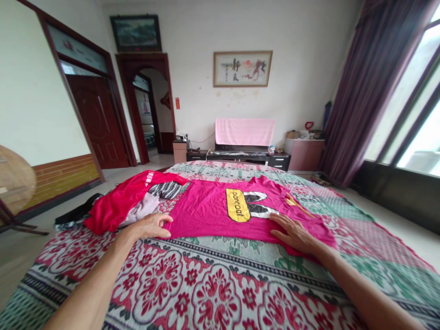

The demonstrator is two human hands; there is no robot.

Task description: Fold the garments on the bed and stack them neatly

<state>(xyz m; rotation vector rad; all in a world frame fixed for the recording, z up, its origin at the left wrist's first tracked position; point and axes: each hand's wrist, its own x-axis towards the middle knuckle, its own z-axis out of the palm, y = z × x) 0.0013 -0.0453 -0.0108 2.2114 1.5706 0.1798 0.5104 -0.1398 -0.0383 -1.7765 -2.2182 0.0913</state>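
A magenta T-shirt (206, 208) with a yellow and black-white print lies spread flat on the bed. My left hand (151, 226) rests at its near left corner, fingers curled with the tips pinching the hem. My right hand (294, 233) lies flat and open on the shirt's near right part, fingers stretched out. The bed carries a patterned cover (192, 284) in red, white and green florals.
A pile of clothes sits left of the shirt: a red garment (120, 204), a striped piece (167, 189) and a pale one. A dark cloth (77, 214) hangs off the bed's left edge. Beyond the bed stand a low cabinet (237, 157) and purple curtains (357, 91).
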